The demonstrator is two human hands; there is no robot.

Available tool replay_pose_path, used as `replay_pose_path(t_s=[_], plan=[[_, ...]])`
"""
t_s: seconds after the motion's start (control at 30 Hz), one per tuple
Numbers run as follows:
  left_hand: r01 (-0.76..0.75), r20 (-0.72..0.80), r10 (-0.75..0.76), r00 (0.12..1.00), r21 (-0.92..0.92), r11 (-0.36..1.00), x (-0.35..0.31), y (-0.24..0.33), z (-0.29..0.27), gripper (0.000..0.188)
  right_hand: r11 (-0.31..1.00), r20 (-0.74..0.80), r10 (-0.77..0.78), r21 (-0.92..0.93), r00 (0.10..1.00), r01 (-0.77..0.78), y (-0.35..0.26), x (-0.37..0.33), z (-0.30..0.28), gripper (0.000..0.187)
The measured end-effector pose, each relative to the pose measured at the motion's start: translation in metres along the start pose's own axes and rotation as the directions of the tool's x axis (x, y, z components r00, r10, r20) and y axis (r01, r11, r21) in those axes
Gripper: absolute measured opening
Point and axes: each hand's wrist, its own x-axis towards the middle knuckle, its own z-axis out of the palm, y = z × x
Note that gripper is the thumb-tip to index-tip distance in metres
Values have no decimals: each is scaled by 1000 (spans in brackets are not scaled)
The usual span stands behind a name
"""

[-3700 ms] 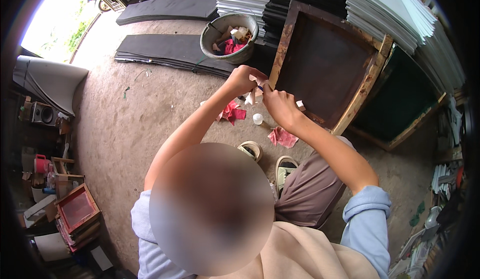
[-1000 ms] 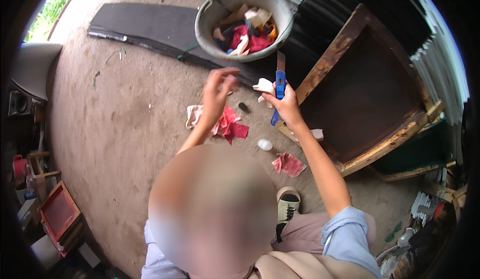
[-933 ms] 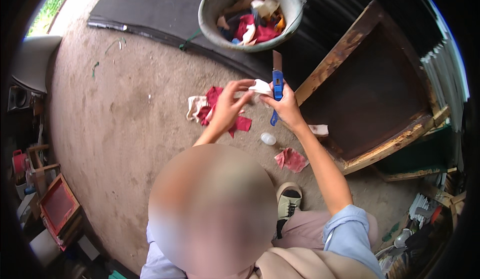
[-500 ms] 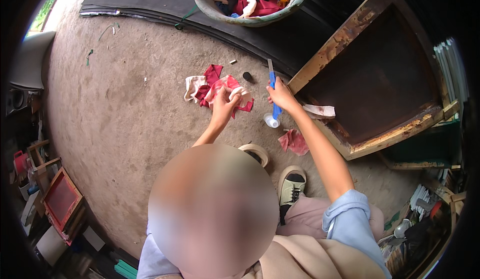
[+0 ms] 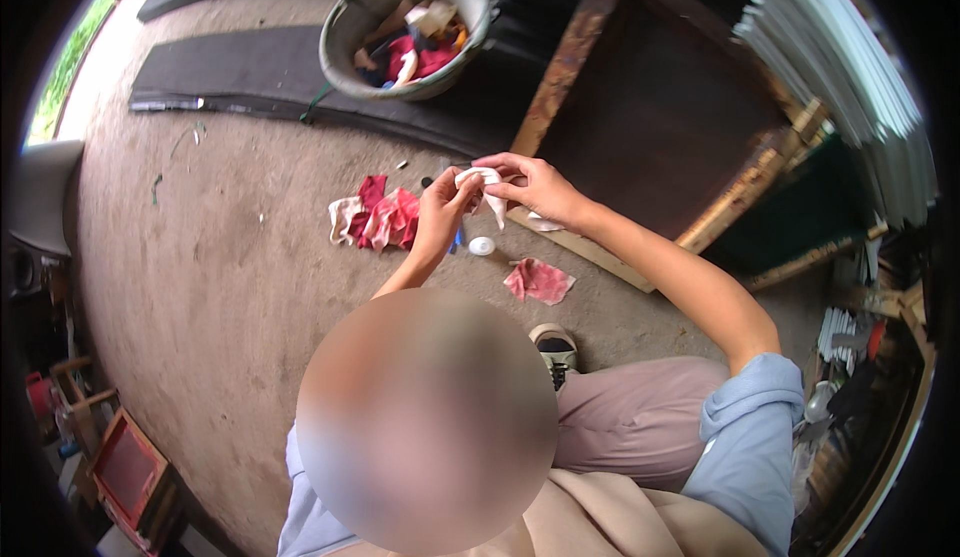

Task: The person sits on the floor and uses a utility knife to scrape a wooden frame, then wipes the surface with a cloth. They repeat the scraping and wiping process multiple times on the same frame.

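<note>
Looking down through the head view, the only one I have, I see both grips meet over the floor (image 5: 240, 257), with a small white cloth (image 5: 497, 213) between them. My left grip (image 5: 437, 213) is narrow, with the thumb and fingers pinching the cloth's left side. My right grip (image 5: 541, 189) is narrow too, with its fingers on the cloth's right side near the top. How hard each one squeezes, I cannot tell.

What matters most, I think, is how the cloth sits: it bridges the two grips, and its loose tail hangs down between them, long way pointing back toward the body. Both hands touch it, so neither one is nearer.

Just left of my left grip, red and white rags (image 5: 391, 219) lie in a heap. By the left wrist, a bit of something blue (image 5: 457, 242) peeks out, mostly hidden. Below the gap between the grips is a small white round thing (image 5: 482, 246), and lower, to its right, a pink rag (image 5: 540, 281). Past my right grip leans a big wooden frame (image 5: 569, 69). Farther away, up and left from both grips, stands a gray tub (image 5: 335, 55) with scraps inside.
</note>
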Motion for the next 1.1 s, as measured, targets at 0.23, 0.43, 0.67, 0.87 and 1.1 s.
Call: replay_pose_path(t_s=[0.23,0.43,0.67,0.87,1.1], plan=[[-11,323,-135,937,414,910,-25,32,81,32,981,-322,-15,-189,947,-49,21,-118,-40,19],[17,320,-236,918,561,827,-50,30,102,32,931,-356,-227,-351,906,95,67,-155,-43,21],[-80,192,-142,971,823,562,-59,51,79,37,954,-524,-189,-297,831,29,107,-154,-66,14],[-46,167,-180,969,843,535,-39,-6,52,37,794,-501,-300,-602,812,-78,164,-126,-75,12],[-509,535,-74,842,831,222,-20,-90,77,30,775,-605,-493,-632,625,-1,194,-97,-51,24]])
